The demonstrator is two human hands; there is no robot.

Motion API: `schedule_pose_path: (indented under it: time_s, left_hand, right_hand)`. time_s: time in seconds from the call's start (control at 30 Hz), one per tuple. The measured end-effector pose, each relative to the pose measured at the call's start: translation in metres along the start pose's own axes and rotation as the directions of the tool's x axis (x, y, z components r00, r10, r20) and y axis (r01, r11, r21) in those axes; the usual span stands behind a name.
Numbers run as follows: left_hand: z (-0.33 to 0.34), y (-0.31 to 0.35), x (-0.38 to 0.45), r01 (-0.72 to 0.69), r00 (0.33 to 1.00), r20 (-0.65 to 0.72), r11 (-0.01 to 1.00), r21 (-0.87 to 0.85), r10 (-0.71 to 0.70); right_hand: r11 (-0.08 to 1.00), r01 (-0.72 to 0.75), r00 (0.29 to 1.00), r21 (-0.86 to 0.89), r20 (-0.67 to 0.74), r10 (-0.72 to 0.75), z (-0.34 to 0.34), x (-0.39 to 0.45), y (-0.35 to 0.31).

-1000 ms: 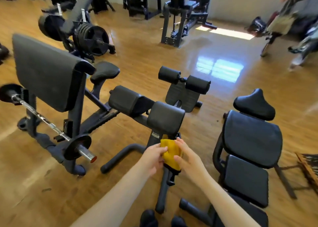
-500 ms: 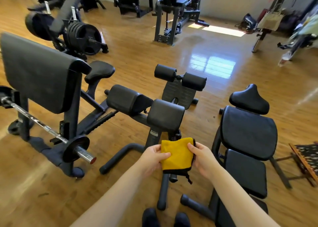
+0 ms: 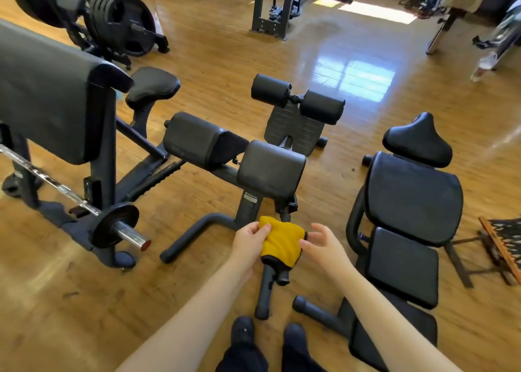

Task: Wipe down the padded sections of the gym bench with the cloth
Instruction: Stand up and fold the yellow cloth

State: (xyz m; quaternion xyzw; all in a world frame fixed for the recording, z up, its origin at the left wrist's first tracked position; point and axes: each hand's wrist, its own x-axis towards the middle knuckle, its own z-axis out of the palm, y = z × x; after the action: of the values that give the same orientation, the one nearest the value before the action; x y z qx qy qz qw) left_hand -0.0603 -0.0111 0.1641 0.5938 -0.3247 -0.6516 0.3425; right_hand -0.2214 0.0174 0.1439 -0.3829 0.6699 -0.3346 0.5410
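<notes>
I have the folded yellow microfibre cloth with dark edging [image 3: 282,243] pinched at its near-left corner by my left hand [image 3: 249,243], thumb on top and fingers curled beneath it. Half a second ago both hands held it stretched flat between them; now the cloth is bunched narrower and my right hand [image 3: 324,245] has let go, fingers loosely spread and only the fingertips [image 3: 304,242] touching or just beside the cloth's right edge — I cannot tell whether they still make contact. The cloth hangs over the black steel base bar [image 3: 265,290] of the gym bench, not on any padding. Just beyond my hands sits the nearer black vinyl thigh pad [image 3: 270,168], with its twin black pad [image 3: 197,137] further left and the pair of black foam roller pads [image 3: 296,98] well beyond. To the right of my right hand stands a black padded seat-and-back bench [image 3: 411,197]; left of my left hand, a chrome barbell with a black plate [image 3: 115,226]. My dark shoes [image 3: 242,332] show below, on the wooden floor [image 3: 197,61].
</notes>
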Motion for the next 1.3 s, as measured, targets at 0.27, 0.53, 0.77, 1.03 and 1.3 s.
schedule_pose_path:
  time_s: [0.27,0.53,0.77,1.03,1.3]
  left_hand:
    - [0.002,-0.028,0.007,-0.255,0.953,0.246,0.904,0.343,0.175]
    - [0.003,-0.019,0.018,-0.640,0.692,0.303,0.364,0.676,0.655]
    - [0.004,-0.012,0.019,-0.629,0.640,0.204,0.352,0.693,0.741]
    - [0.010,-0.028,0.020,-0.702,0.528,0.542,-0.023,0.711,0.654]
    - [0.005,0.008,0.021,0.100,0.966,0.256,0.972,-0.211,-0.043]
  right_hand:
    - [0.790,-0.171,0.966,0.589,0.257,0.017,0.025,-0.003,0.009]
    - [0.432,-0.318,0.931,0.844,0.364,-0.025,0.022,0.004,-0.011]
    - [0.425,-0.287,0.956,0.858,0.287,0.065,0.035,0.013,-0.019]
    - [0.480,-0.328,0.944,0.814,0.301,0.135,0.022,0.020,-0.022]
    - [0.982,0.161,0.986,0.103,0.028,-0.164,0.037,0.016,-0.024]
